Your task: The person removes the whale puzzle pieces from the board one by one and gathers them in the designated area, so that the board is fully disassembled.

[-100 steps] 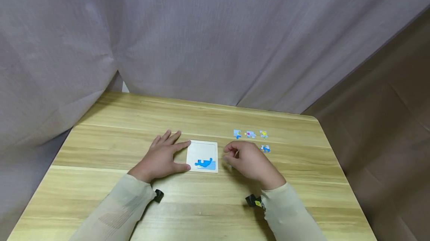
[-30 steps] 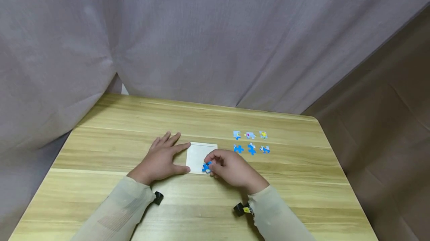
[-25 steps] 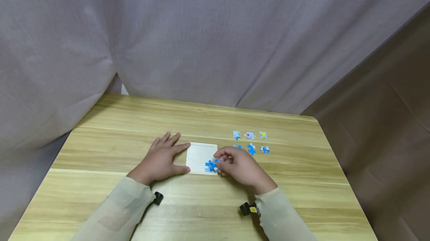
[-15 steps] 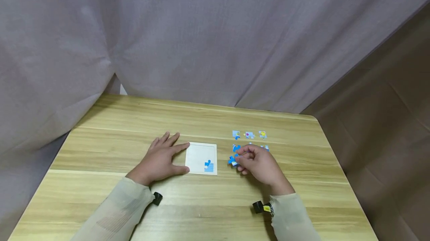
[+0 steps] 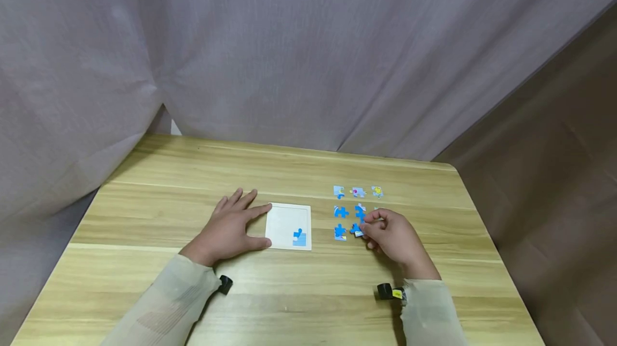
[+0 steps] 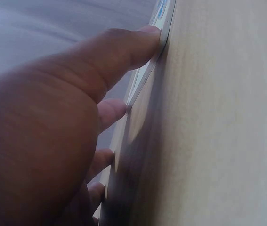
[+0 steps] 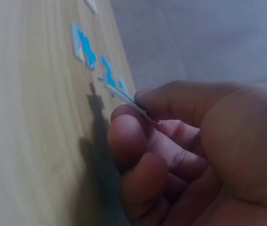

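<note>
My left hand (image 5: 234, 225) lies with spread, straight fingers at the left side of a square white puzzle tray (image 5: 284, 215). Its thumb and index fingertip touch the tray's left corners; in the left wrist view the thumb (image 6: 119, 49) presses the tray edge. A blue corner puzzle piece (image 5: 300, 238) sits in the tray's lower right. My right hand (image 5: 392, 233) pinches another blue puzzle piece (image 5: 356, 230) between thumb and fingers. The right wrist view shows that piece (image 7: 124, 98) edge-on and tilted, raised over the table, partly covered by the fingertips.
Right of the tray, loose pieces lie in rows: a moon piece (image 5: 339, 191), a pink-marked piece (image 5: 358, 192), a yellow sun piece (image 5: 377, 191) and several blue pieces (image 5: 340, 211). My right hand mostly covers one. Grey curtains (image 5: 270, 57) border the wooden table (image 5: 289, 303).
The blue piece beside the corner piece has left the tray, pinched in my right hand, and has been carried right past the nearest loose piece. My left hand stays put.
</note>
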The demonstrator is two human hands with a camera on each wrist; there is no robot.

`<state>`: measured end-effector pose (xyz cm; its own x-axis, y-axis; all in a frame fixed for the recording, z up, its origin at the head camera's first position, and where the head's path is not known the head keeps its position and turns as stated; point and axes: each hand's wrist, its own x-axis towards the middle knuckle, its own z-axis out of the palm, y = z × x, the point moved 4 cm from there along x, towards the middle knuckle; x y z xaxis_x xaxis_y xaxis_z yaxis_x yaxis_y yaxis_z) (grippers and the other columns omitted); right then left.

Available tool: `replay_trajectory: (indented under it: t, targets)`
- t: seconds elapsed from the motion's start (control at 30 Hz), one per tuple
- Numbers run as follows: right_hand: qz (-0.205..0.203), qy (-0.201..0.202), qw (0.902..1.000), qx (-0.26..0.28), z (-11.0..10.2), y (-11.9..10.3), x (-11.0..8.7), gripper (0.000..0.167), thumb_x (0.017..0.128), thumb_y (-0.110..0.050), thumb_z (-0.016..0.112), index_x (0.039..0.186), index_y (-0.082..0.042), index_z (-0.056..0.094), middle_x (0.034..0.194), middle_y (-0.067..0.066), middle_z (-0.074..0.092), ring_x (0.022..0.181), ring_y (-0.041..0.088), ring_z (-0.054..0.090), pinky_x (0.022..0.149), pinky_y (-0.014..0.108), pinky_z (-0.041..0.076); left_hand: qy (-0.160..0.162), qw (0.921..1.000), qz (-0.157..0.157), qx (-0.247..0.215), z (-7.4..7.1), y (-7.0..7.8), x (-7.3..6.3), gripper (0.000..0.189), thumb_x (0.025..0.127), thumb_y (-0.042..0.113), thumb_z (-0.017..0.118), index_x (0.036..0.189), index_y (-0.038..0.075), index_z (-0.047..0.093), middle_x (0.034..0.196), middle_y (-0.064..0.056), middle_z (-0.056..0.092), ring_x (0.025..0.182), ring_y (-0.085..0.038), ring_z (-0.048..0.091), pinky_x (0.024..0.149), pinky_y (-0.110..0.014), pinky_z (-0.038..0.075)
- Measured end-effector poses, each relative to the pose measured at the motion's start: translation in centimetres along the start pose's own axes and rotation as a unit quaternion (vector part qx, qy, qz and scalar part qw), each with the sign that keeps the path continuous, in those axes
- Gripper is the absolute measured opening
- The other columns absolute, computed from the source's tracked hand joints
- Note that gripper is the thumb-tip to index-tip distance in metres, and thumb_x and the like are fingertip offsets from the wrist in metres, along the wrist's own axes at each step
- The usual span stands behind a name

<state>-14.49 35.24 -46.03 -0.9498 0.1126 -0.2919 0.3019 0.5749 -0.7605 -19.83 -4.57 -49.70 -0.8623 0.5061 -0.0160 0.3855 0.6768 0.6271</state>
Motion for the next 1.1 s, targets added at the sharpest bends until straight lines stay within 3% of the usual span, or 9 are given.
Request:
replay_trajectory:
  t: [0.5, 1.1]
  targets:
    - [-0.001, -0.008, 0.9976, -0.068, -0.4, 1.3, 0.0, 0.019, 0.109, -0.025, 0.078, 0.117, -0.008, 0.072, 0.082, 0.006, 0.073, 0.066, 0.023, 0.068, 0.059, 0.030, 0.054, 0.004, 1.0000, 0.005, 0.001, -0.1, 0.1, 0.1, 0.085, 0.090, 0.061, 0.089, 0.165, 0.033, 0.060, 0.185, -0.015, 0.033, 0.175, -0.049, 0.015, 0.137, -0.076, 0.008]
    - [-0.011, -0.003, 0.9942, -0.107, -0.2, 1.4, 0.2, 0.017, 0.108, -0.028, 0.076, 0.114, -0.012, 0.072, 0.074, 0.002, 0.065, 0.063, 0.021, 0.064, 0.055, 0.030, 0.048, 0.002, 1.0000, 0.000, -0.001, -0.1, 0.0, 0.1, 0.086, 0.089, 0.061, 0.090, 0.164, 0.032, 0.060, 0.185, -0.015, 0.032, 0.175, -0.048, 0.014, 0.138, -0.075, 0.007]
